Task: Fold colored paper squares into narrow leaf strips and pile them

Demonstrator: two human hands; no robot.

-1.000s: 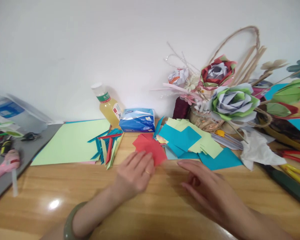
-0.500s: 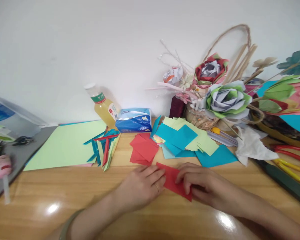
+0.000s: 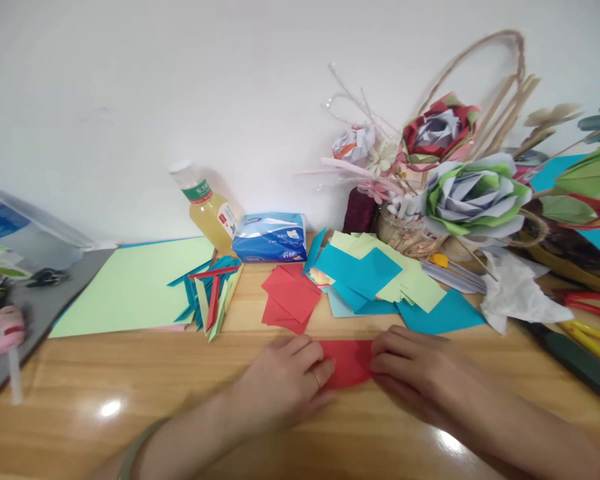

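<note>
A red piece of paper (image 3: 351,363) lies between my two hands near the front of the wooden table, its long upper edge running level. My left hand (image 3: 293,377), with a ring on one finger, has its curled fingers closed on the paper's left end. At the right end, my right hand (image 3: 415,367) pinches the paper with bent fingers; the thumb is mostly hidden. Just behind is a loose stack of red paper squares (image 3: 291,297). Blue and light green paper pieces (image 3: 375,273) lie in a pile to its right.
Folded paper strips (image 3: 213,293) lie beside light green sheets (image 3: 135,287) on the left. A tilted juice bottle (image 3: 210,213) and a tissue pack (image 3: 270,238) stand by the wall. Paper flowers (image 3: 475,193), a crumpled tissue (image 3: 520,290) and red-handled scissors or pliers (image 3: 593,303) are right.
The red paper has turned from slanting to level. My right hand has shifted from its front face to its right end, and my left hand's fingers have curled more around the left end.
</note>
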